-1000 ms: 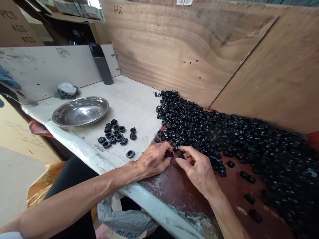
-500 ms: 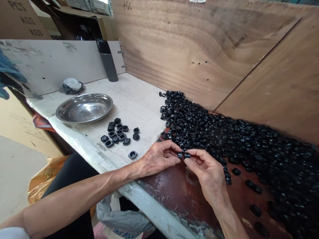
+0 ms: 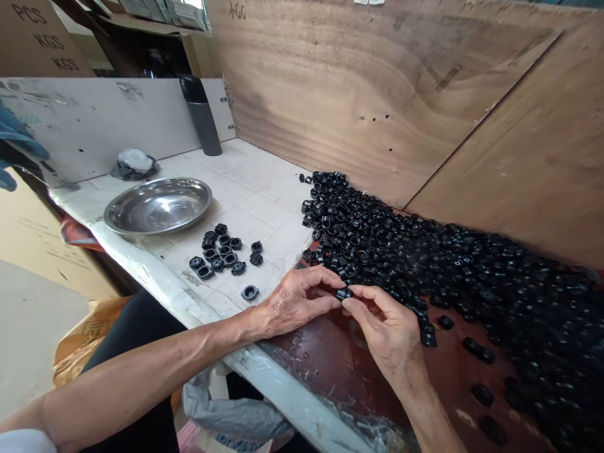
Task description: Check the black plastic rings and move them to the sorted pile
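Note:
My left hand (image 3: 297, 302) pinches a small black plastic part (image 3: 343, 294) between thumb and fingers, above the dark red board (image 3: 325, 358). From the other side, my right hand (image 3: 389, 324) grips the same black piece with its thumb and forefinger; whether it is one part or two joined is too small to tell. Behind both hands lies a large heap of black parts (image 3: 425, 251). Several finished-looking black caps (image 3: 225, 250) rest on the white tiled surface to the left, with a single one (image 3: 250, 292) nearer my left wrist.
A shallow steel bowl (image 3: 158, 206) stands at the left, with a small plastic-wrapped bundle (image 3: 135, 163) behind it. A dark flask (image 3: 202, 116) is near the back corner. Wooden panels (image 3: 368, 82) border the back. A grey bag (image 3: 236, 415) hangs below the front edge.
My right hand has moved slightly left, closer to my left hand. The two black pieces that showed between my fingertips now sit together as one short piece.

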The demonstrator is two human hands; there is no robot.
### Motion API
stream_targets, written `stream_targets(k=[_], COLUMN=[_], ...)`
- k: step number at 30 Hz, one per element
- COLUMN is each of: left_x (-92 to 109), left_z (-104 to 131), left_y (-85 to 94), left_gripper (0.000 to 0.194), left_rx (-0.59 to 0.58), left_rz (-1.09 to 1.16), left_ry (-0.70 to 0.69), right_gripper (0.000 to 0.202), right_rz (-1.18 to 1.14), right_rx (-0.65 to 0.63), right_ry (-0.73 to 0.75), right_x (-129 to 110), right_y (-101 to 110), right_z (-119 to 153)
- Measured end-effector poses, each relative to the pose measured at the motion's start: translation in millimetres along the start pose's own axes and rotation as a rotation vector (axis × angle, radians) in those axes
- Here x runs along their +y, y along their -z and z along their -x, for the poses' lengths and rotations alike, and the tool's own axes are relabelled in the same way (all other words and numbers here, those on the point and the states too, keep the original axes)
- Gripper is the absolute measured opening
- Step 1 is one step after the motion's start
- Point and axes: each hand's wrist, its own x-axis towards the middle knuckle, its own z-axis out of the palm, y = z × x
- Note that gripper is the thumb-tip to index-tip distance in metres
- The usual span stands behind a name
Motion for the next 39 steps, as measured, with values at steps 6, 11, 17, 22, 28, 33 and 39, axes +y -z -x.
stream_targets(k=[6, 11, 17, 22, 28, 33, 39], left_x=[-6.4, -5.0, -9.5, -11.9, -6.4, -0.9, -5.1], left_z=[0.7, -0.1, 2.7, 1.8, -0.3, -0.5, 0.3], left_y=[2.6, 6.1, 7.1, 5.7, 2.2, -2.7, -1.0], left_gripper=[0.020, 0.021, 0.022, 0.019, 0.021, 0.027, 0.019], left_rx=[0.008, -0.018, -0.054, -0.016, 0.042, 0.049, 0.021], left_rz=[-0.112, -0.384, -0.581, -0.569, -0.243, 0.037, -0.224], left_ry=[-0.162, -0.367, -0.520, -0.501, -0.134, 0.113, -0.162], right_gripper=[0.023, 0.029, 0.040, 0.031, 0.009, 0.008, 0.024], right_rz=[0.091, -0.007, -0.174, -0.291, -0.134, -0.026, -0.079], right_rx=[-0.014, -0.065, -0.112, -0.103, -0.024, 0.004, 0.025], right_ry=[0.028, -0.085, -0.291, -0.274, 0.021, 0.242, 0.038], right_x=[-0.4, -6.4, -11.0, -4.5, 1.4, 3.3, 5.0], right_y=[-2.9, -3.5, -4.9, -7.0, -7.0, -3.3, -5.9], right_z=[2.4, 2.2, 0.6, -0.6, -2.6, -3.2, 2.1])
